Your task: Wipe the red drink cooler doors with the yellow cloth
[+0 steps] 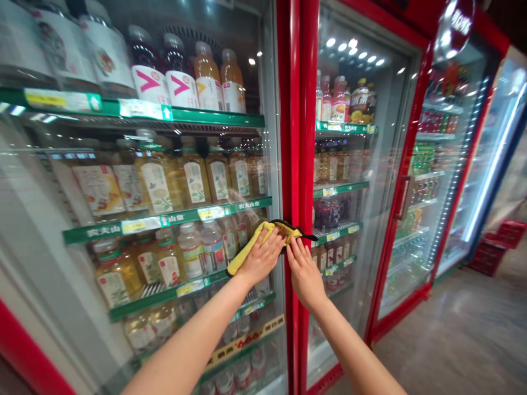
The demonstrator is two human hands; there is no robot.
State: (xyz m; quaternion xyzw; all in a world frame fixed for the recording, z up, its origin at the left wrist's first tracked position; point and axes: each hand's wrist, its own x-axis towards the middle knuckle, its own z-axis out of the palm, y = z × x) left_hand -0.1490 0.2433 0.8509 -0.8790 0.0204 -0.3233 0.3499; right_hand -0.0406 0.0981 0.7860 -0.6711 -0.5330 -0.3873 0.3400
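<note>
My left hand (263,253) holds a yellow cloth (242,258) with black edging against the left glass door (230,49), near its red frame. The fingers lie over the cloth, and part of it bunches up above them. Close beside it, my right hand (305,274) rests on the red door frame (295,137), with fingers stretched out and fingertips at the cloth's lower edge. A black corner of the cloth sticks out to the right of the frame.
Behind the glass, bottles (195,181) stand on shelves with green edge strips (164,219). To the right are more red-framed coolers, one with a door handle (403,197). Red boxes (489,255) sit on the grey floor (444,340) at far right.
</note>
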